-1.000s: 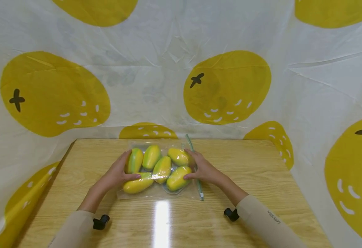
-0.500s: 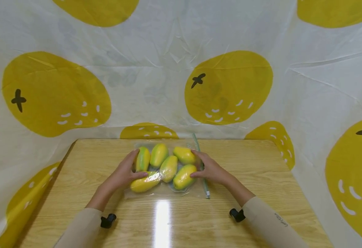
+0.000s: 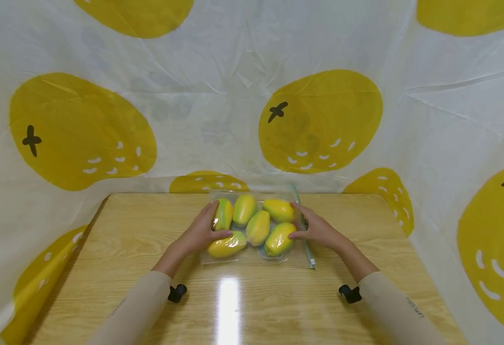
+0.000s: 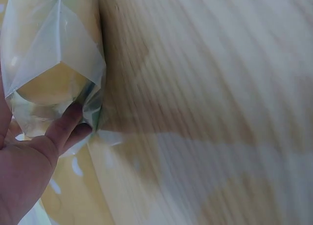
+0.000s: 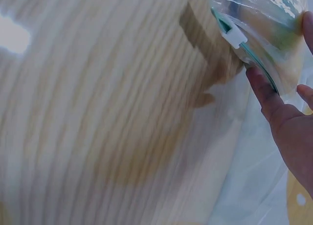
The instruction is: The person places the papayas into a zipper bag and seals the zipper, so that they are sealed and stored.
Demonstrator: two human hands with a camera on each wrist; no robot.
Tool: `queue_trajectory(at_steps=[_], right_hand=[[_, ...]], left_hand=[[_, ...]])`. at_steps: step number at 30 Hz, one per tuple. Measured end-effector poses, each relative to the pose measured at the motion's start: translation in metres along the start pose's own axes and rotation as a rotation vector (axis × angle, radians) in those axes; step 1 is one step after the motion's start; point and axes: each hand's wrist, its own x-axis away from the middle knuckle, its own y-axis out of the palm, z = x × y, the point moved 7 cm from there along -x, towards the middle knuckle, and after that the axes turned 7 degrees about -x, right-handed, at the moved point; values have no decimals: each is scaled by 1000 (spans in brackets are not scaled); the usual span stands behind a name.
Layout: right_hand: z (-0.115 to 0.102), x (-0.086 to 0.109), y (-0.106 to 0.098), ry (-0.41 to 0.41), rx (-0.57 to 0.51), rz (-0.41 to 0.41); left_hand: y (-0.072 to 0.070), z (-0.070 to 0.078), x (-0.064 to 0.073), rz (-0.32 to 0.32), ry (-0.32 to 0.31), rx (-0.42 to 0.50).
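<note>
A clear zip bag (image 3: 252,256) holds several plump yellow-green fruits (image 3: 258,228), shaped like mangoes or papayas. My left hand (image 3: 203,227) grips its left end, thumb over the front and fingers at the far side. At the other end my right hand (image 3: 316,231) holds the bag beside its green zip strip (image 3: 308,247). In the right wrist view a white slider (image 5: 235,35) sits on that strip, close to the fingers. The left wrist view shows the bag's folded end (image 4: 61,73) with fingertips against the plastic.
Beneath the bag is a wooden table (image 3: 131,239) with a bright light reflection near its front. A white cloth (image 3: 209,110) printed with big yellow fruits hangs behind it and along both sides. Small black devices (image 3: 177,293) sit at both wrists.
Both hands have carried the bag of fruits to the right and slightly toward the table's far edge. Their hold on its two ends looks the same.
</note>
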Motion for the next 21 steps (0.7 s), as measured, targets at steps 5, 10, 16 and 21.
queue_trajectory(at_steps=[5,10,16,21], right_hand=[[6,3,-13,10,12,12],[10,1,-28,13,14,23],[16,1,-37,21,23,17],[20,0,-39,34,3,31]], left_hand=[[6,9,-15,14,8,-8],[8,17,-30,15,9,1],[15,23,-41,5,6,-3],[13,23,-47,18,-7,8]])
